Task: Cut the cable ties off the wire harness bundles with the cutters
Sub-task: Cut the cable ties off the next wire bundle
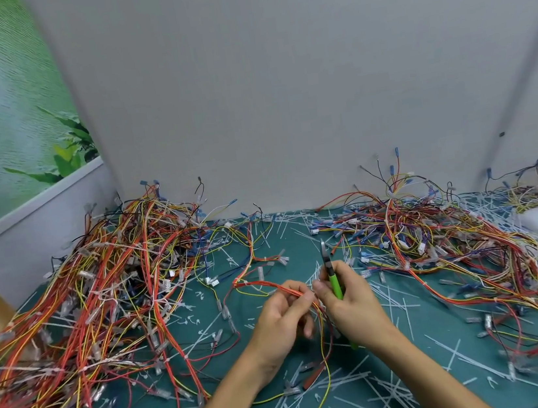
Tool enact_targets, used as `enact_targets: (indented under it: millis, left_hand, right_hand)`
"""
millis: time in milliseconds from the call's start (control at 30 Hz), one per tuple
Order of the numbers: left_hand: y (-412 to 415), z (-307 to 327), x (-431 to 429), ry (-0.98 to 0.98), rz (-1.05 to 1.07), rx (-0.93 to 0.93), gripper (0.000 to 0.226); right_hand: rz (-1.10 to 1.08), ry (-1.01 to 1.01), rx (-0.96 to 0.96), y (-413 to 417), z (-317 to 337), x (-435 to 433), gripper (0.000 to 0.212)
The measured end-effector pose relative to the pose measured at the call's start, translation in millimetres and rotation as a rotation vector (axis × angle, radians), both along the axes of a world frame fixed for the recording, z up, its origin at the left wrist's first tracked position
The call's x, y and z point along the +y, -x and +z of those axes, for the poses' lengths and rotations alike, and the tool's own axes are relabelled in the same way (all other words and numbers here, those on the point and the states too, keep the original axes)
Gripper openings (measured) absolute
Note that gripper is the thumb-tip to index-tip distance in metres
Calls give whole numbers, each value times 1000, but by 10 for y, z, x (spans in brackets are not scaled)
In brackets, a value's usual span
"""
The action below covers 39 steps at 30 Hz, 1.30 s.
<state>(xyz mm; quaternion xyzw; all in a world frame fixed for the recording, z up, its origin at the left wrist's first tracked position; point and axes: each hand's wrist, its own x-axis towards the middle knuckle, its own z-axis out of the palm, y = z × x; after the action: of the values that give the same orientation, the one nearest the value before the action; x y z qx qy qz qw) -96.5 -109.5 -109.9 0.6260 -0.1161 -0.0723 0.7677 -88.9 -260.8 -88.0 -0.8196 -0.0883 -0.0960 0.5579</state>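
left hand (281, 320) pinches red wire harness (261, 284) | right hand (353, 305) grips green-handled cutters (336, 285), tip pointing away

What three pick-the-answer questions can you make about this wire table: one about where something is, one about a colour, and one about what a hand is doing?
1. Where do the cut ties lie?
A. scattered on the mat
B. in a box
C. on the wall

2. What colour is the handle of the cutters?
A. pink
B. green
C. black

3. What is the left hand doing?
A. lying flat
B. holding a cup
C. pinching wires

Answers:
1 A: white strips litter the teal mat.
2 B: a bright green handle sticks out of the right hand.
3 C: its fingers pinch the red and yellow wires.
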Motion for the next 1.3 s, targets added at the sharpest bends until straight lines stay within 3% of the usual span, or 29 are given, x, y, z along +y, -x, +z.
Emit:
enact_targets:
  millis: [133,267,367,467,567,700,767,967,1200,1300]
  left_hand:
    - [18,19,-53,27,91,2,29]
    - [-1,57,-58,99,222,1,26]
    - [-47,96,8,196,249,36,20]
    - [-73,129,70,294,260,119,24]
    - [-84,139,91,334,300,166,28]
    - [-95,153,126,379,340,182,25]
    - [-96,161,144,373,346,184,27]
    - [-98,186,162,375,321,185,29]
    - [-82,190,144,412,222,192,36]
    - [-76,202,139,407,190,181,40]
  right_hand:
    - [-5,-142,65,-15,33,10,12]
    - [-93,-237,62,-74,52,-55,11]
    - [-158,-695,275,-147,80,-120,13]
    - [23,-1235,574,-155,140,-183,20]
    - [202,-1418,710,-128,144,-235,31]
    - [674,-1243,851,-35,237,-320,53]
    - [784,-1078,866,12,294,-329,65]
    - [740,-736,800,72,276,-225,70]
    - [804,-660,733,74,264,-232,57]
    - [833,-665,735,82,255,-235,69]
